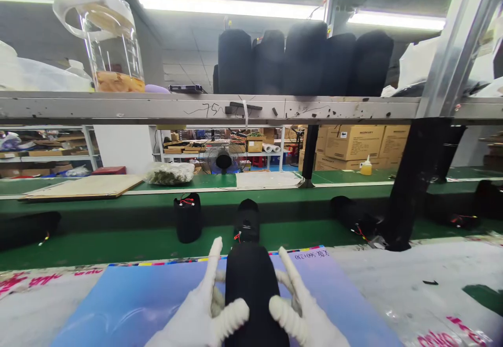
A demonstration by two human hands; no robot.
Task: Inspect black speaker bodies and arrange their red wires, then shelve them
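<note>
A black rounded, elongated piece [253, 289] lies between my two hands, above a blue-purple sheet at the bottom centre. My left hand [206, 305], in a white glove, grips its left side, with the thumb on its near face and the index finger stretched forward. On the right side my right hand [301, 307], gloved likewise, mirrors this hold. The blue-purple sheet [129, 305] spreads out under both hands. Just beyond, a smaller black piece [248, 218] with red wires rests on the green surface.
On the green belt [118, 237] stands a black cylinder [187, 218]; more black pieces [353, 216] lie to the right. A shelf beam [157, 107] crosses above, bearing a glass jug [113, 48] and black cylinders [306, 58]. A dark post [412, 179] rises at right.
</note>
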